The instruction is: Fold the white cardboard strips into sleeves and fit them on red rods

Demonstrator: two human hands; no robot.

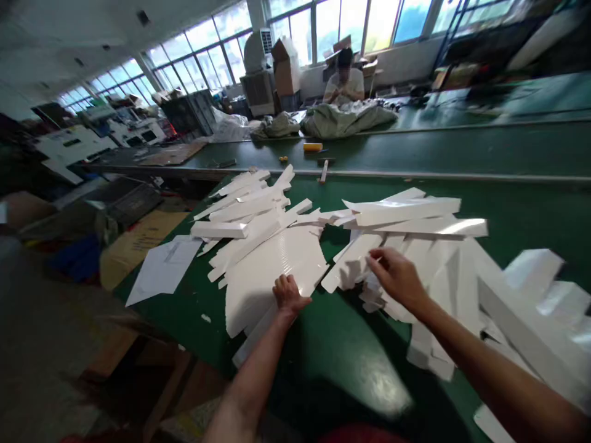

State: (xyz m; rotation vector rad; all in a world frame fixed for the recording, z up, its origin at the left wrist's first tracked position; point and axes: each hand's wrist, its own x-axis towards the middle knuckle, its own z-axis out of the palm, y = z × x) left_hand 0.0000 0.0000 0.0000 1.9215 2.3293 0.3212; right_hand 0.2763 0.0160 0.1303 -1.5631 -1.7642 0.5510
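My left hand rests on the near right part of a fanned stack of flat white card blanks. Its fingers are bent and the thumb sticks out to the right, apart from them. Just above a heap of folded white card pieces is my right hand, fingers loosely curved towards the left, nothing visible between them. Long white folded strips lie crosswise beyond it. More folded white pieces are piled behind the stack.
The green table also bears a white paper sheet at left. Larger white folded pieces lie at right. On the far bench are a yellow roll and a light-handled tool. A person sits behind grey-green sacks.
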